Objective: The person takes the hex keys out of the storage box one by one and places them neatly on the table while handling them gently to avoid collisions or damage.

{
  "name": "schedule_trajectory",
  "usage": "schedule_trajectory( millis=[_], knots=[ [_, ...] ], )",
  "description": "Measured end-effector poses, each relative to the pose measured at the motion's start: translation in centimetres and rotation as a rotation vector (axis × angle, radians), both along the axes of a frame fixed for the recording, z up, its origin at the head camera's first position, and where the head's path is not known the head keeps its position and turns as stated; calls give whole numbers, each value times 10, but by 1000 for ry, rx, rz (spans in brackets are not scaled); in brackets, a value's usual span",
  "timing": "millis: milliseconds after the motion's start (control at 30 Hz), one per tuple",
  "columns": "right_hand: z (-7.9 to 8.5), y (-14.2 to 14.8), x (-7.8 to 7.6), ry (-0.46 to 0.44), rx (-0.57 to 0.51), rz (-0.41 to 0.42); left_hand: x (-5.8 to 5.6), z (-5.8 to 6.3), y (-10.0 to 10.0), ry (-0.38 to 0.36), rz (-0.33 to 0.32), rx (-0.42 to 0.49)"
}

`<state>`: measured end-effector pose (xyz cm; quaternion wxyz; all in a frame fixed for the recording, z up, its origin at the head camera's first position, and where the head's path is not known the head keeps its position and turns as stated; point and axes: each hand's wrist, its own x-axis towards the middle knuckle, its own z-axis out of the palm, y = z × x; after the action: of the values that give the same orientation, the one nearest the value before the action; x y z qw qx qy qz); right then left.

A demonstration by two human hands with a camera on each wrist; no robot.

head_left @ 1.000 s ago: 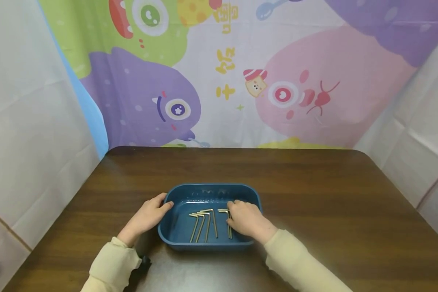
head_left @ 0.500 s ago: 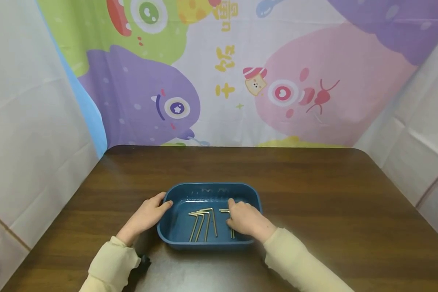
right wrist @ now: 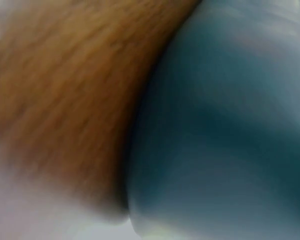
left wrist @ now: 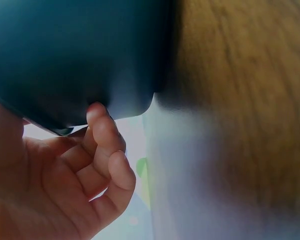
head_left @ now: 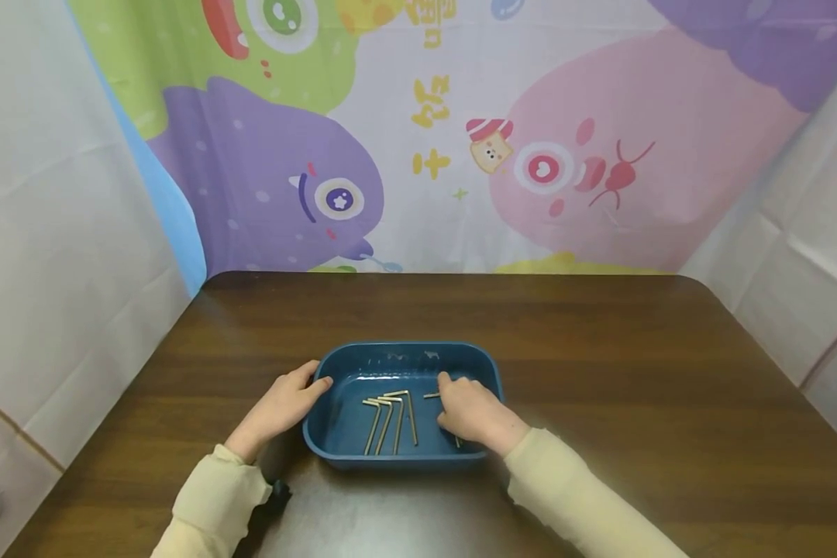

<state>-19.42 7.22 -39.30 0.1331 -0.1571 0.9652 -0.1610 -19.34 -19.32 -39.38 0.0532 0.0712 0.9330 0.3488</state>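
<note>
A blue tray [head_left: 345, 434] sits on the table, holding several brass-coloured hex keys. My left hand [head_left: 279, 407] grips the tray's left end, thumb over the rim; in the left wrist view its fingers [left wrist: 106, 132] curl against the outer wall. Towards the left of the tray floor lies a fanned row of hex keys [head_left: 398, 426]. My right hand [head_left: 474, 411] reaches into the right part, fingers curled over more hex keys [head_left: 431, 396]. Only their ends show, at its left and below; the rest is covered. The right wrist view shows the tray's blurred side [right wrist: 190, 150], not the hand.
The brown wooden table [head_left: 600, 349] extends around the tray, with a cartoon-printed curtain [head_left: 432, 225] along its back edge. Pale panels flank both sides. A small black object [head_left: 279, 496] lies by the left sleeve.
The hex keys under my right hand have shifted right and are now more hidden. My left hand keeps its grip on the tray. The head view has tilted slightly.
</note>
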Motion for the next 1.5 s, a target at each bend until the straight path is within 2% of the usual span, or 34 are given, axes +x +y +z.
schedule_trajectory(
  millis=[300, 533, 767, 967, 1167, 1500],
  knots=[
    [4, 3, 3, 52, -63, -5, -1, -1, 0, 15, -9, -10],
    [11, 10, 6, 136, -109, 46, -3, -3, -2, 20, -24, -5],
    [19, 24, 1, 207, -138, 98, -4, -2, -2, -3, -28, -3],
    [28, 32, 0, 193, -201, 73, -5, -3, -4, -10, -29, -2],
    [38, 40, -2, 218, -262, 59, -6, -3, -5, -2, -29, -3],
    [45, 67, -9, 358, -291, -12, -7, -3, -7, -10, -32, 3]
  ],
)
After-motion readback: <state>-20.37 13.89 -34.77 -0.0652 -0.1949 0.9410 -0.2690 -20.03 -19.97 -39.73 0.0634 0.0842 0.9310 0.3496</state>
